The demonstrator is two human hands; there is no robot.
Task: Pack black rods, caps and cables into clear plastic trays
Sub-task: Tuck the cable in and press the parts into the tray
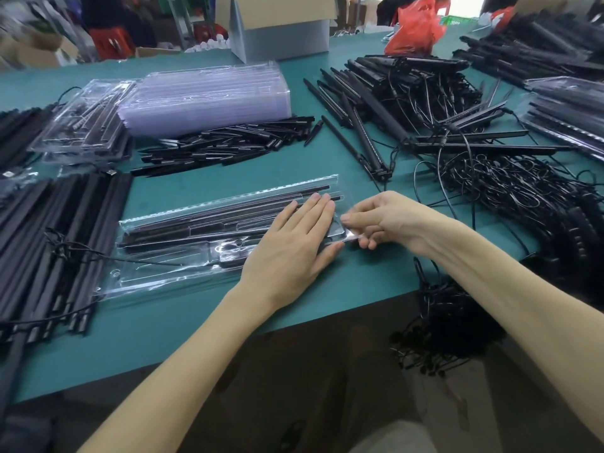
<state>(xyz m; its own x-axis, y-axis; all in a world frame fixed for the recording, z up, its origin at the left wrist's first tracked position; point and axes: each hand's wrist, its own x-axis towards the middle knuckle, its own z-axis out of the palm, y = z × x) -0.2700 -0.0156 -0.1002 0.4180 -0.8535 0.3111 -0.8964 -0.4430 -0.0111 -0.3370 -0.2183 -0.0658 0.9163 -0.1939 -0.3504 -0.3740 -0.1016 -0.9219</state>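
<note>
A clear plastic tray (183, 243) lies on the green table in front of me, with long black rods (209, 220) in its upper grooves. My left hand (294, 243) presses flat on the tray's right part, fingers straight. At the tray's right end, my right hand (379, 220) pinches the clear plastic edge between thumb and curled fingers. A heap of short black caps (228, 145) lies behind the tray. Tangled black cables (510, 194) are piled to the right.
A stack of empty clear trays (206, 96) stands at the back, with filled trays (85, 122) to its left. Black rods (55, 243) lie in rows at the left and heaps (402, 89) at the back right. A cardboard box (281, 31) stands behind. More cables (441, 322) hang over the table's front edge.
</note>
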